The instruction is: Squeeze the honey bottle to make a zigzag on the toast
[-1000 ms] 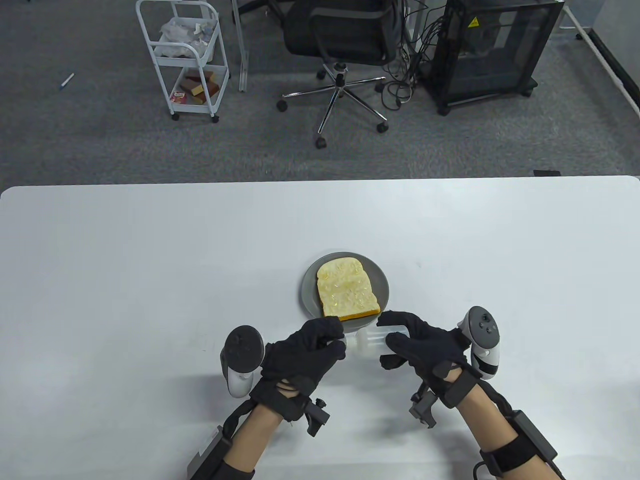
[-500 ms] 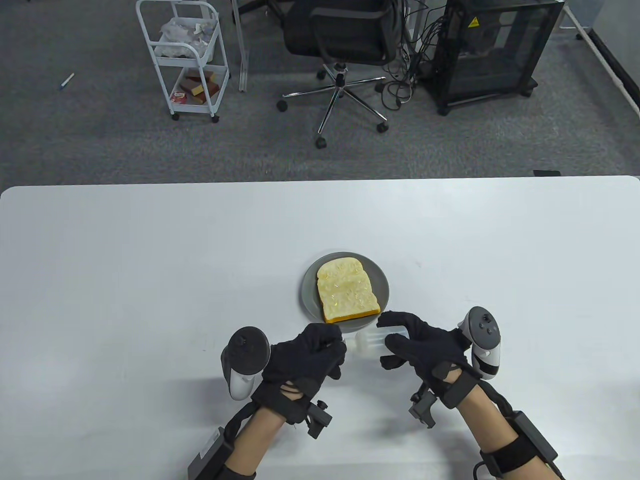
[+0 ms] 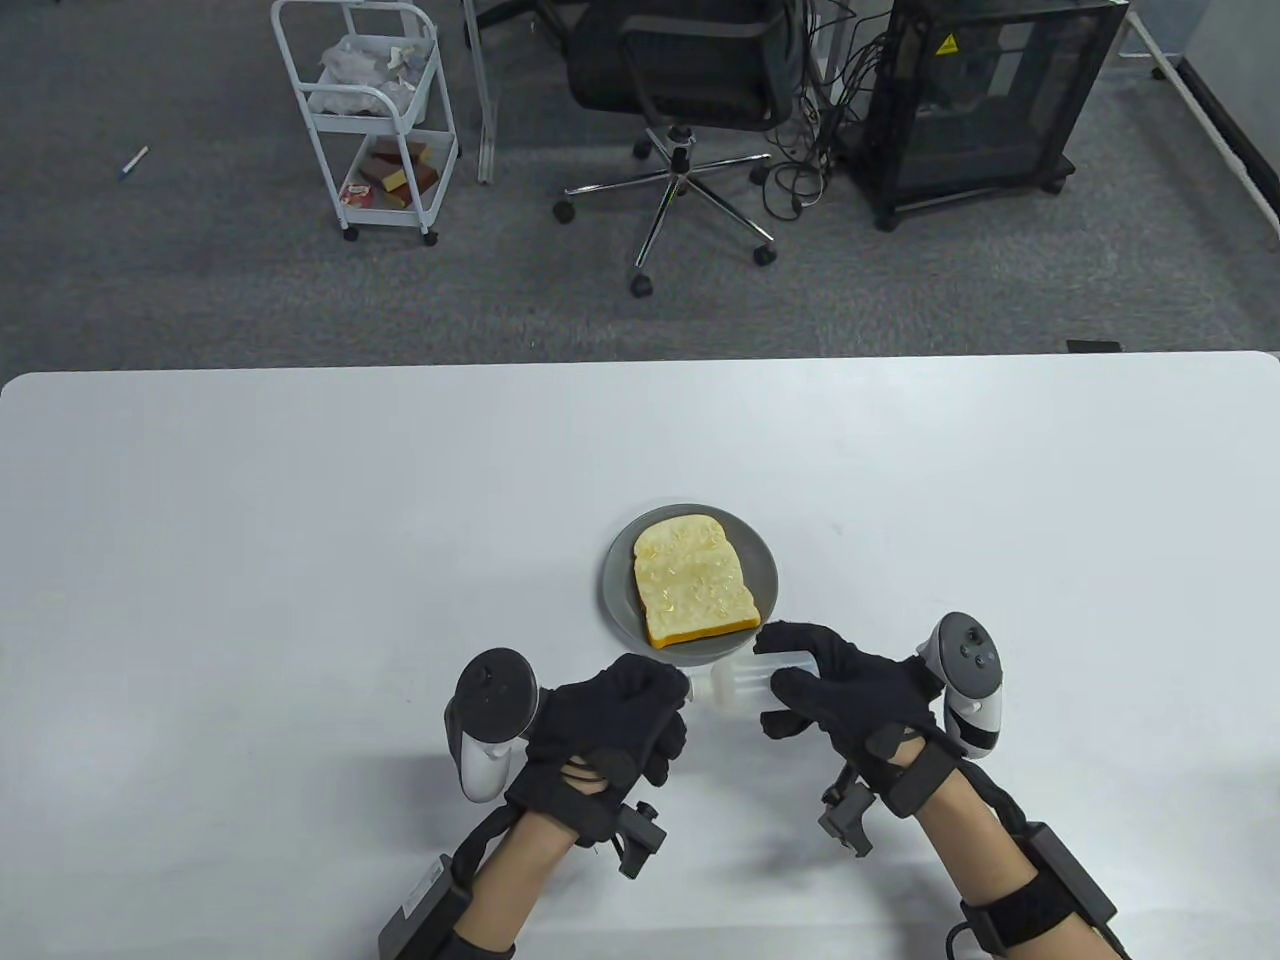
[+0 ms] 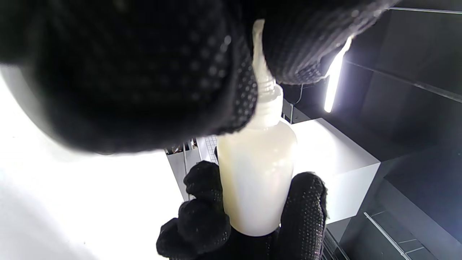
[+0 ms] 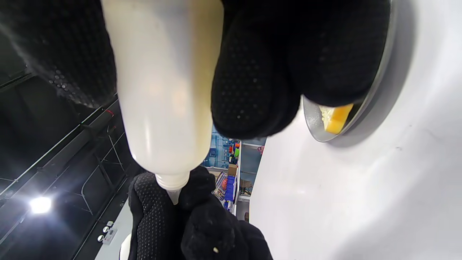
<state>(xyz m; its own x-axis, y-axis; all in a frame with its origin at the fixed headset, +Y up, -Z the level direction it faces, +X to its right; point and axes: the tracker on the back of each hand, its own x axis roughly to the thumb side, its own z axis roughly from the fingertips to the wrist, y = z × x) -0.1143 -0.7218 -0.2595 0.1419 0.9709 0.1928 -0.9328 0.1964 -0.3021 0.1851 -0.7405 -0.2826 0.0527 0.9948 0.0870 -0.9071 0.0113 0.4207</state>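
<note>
Your left hand (image 3: 610, 725) and right hand (image 3: 850, 690) wear black knit gloves with small grip dots on the fingers (image 4: 306, 213). A tracker, grey on top and white beneath, is strapped outboard of each glove. Behind each glove come black wrist straps, a small black camera mount, bare forearm skin, then black cabled armbands.
</note>
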